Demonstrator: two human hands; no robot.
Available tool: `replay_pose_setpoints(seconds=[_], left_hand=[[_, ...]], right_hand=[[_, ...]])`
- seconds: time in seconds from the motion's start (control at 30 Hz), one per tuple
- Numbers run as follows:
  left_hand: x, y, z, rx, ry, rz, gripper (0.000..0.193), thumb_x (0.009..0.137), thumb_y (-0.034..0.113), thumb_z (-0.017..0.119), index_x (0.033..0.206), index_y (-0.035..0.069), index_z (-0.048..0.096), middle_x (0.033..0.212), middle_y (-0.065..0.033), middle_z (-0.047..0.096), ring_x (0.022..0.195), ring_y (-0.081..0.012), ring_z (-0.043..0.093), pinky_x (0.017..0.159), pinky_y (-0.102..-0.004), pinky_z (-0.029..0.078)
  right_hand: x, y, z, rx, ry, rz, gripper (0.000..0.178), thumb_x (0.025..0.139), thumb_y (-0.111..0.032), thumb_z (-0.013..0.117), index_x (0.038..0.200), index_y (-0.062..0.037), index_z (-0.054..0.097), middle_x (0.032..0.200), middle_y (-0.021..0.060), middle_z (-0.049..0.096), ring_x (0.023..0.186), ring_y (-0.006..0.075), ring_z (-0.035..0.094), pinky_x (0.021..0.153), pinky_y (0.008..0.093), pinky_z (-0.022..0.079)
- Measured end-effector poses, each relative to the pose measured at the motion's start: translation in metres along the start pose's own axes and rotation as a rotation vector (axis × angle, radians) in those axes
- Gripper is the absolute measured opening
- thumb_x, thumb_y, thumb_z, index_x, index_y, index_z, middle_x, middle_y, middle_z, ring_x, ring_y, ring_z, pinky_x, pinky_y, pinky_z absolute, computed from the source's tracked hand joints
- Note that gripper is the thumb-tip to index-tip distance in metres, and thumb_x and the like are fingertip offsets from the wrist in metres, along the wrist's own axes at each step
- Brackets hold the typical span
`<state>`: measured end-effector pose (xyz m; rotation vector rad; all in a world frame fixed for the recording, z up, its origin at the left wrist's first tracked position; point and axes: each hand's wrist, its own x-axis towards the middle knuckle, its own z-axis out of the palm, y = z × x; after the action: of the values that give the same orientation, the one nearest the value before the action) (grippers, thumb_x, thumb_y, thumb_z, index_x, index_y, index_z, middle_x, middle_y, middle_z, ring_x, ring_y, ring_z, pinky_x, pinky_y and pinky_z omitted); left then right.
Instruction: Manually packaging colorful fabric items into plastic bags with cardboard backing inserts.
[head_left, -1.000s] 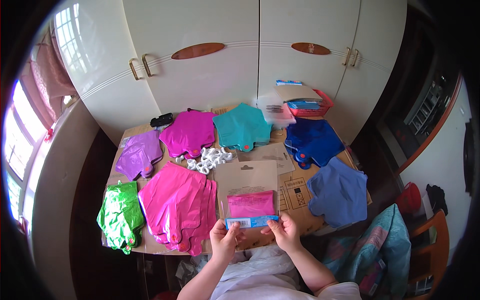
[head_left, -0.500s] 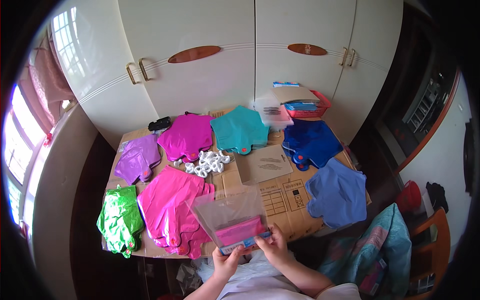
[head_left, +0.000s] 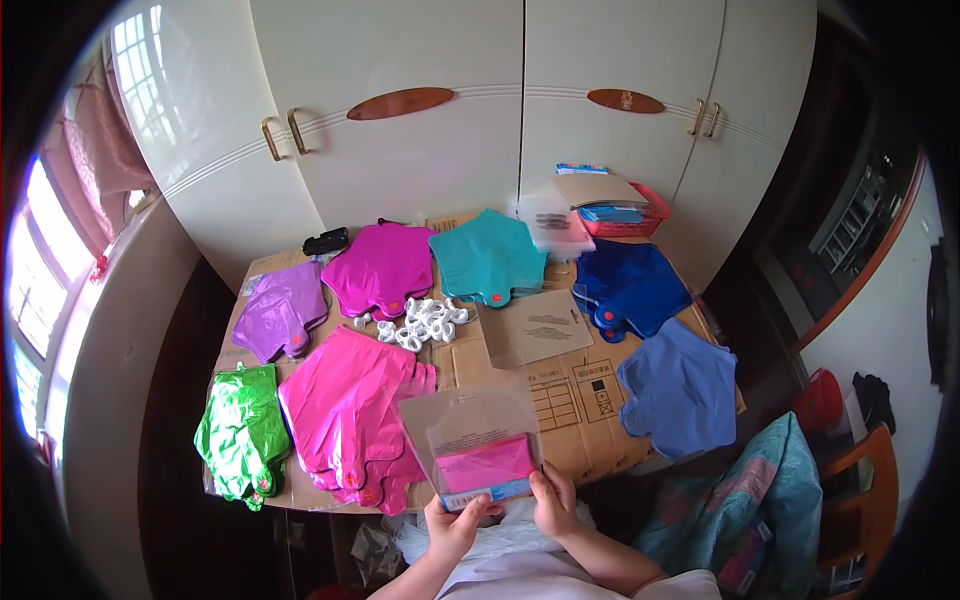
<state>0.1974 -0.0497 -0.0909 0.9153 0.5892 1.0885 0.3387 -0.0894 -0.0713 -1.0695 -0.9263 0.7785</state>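
Both my hands hold a clear plastic package over the table's front edge. Inside it are a grey backing card and a folded pink sheet, with a blue-and-white strip along the bottom. My left hand is closed on the lower left corner, its thumb on the strip. My right hand grips the lower right edge. Just left of the package lies a stack of pink star-shaped foil balloons. A grey card in a clear sleeve rests flat beyond it.
Flattened cardboard covers the table. On it lie green, purple, magenta, teal, dark blue and light blue foil balloons, plus white ribbon rolls. A red basket holds packages at the back.
The package has turned slightly to face me more squarely, its grey card showing more plainly. My right hand has shifted from the bottom strip to the right edge.
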Motion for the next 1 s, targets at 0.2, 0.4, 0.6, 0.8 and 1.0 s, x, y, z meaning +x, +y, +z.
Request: replay_pose_setpoints(seconds=[0.2,0.4,0.6,0.8,1.0], left_hand=[[0.007,0.006,0.002,-0.049,0.076,-0.055,0.012,0.085,0.004,0.062,0.094,-0.003,0.060,0.088,-0.0107,0.065,0.076,-0.0193,0.066,0.063,-0.0330,0.059],[0.008,0.005,0.001,-0.053,0.093,-0.076,0.017,0.084,0.006,0.064,0.098,0.000,0.057,0.087,-0.0107,0.065,0.071,-0.0191,0.067,0.056,-0.0289,0.058],[0.014,0.008,-0.002,-0.122,0.146,-0.083,0.011,0.083,0.003,0.065,0.092,-0.001,0.059,0.082,-0.0100,0.066,0.070,-0.0194,0.067,0.053,-0.0293,0.056],[0.019,0.003,-0.001,-0.096,0.152,-0.090,0.012,0.082,0.005,0.067,0.090,0.001,0.060,0.082,-0.0082,0.066,0.068,-0.0175,0.066,0.052,-0.0266,0.052],[0.018,0.016,0.027,-0.394,0.127,-0.189,0.011,0.086,0.011,0.064,0.090,0.002,0.060,0.081,-0.0076,0.065,0.076,-0.0173,0.062,0.069,-0.0311,0.050]], right_hand=[[0.003,-0.002,-0.006,-0.129,-0.070,0.110,0.024,0.098,-0.021,0.045,0.090,-0.0010,0.056,0.070,-0.0049,0.043,0.063,0.0045,0.035,0.056,0.0225,0.032],[0.001,0.002,-0.007,0.063,-0.063,0.082,0.024,0.098,-0.020,0.045,0.093,-0.0008,0.057,0.078,-0.0020,0.052,0.071,0.0039,0.043,0.064,0.0210,0.037],[0.003,-0.004,-0.005,0.174,-0.192,0.180,0.021,0.096,-0.019,0.049,0.099,-0.0009,0.059,0.083,-0.0019,0.055,0.075,0.0039,0.045,0.069,0.0205,0.040],[-0.006,0.021,-0.013,0.071,-0.105,0.176,0.017,0.094,-0.019,0.055,0.096,-0.0029,0.059,0.080,-0.0038,0.055,0.067,0.0036,0.045,0.064,0.0207,0.040],[-0.014,0.019,0.005,0.277,0.031,0.196,0.014,0.093,-0.017,0.057,0.095,-0.0033,0.057,0.079,-0.0019,0.053,0.064,0.0068,0.047,0.063,0.0202,0.040]])
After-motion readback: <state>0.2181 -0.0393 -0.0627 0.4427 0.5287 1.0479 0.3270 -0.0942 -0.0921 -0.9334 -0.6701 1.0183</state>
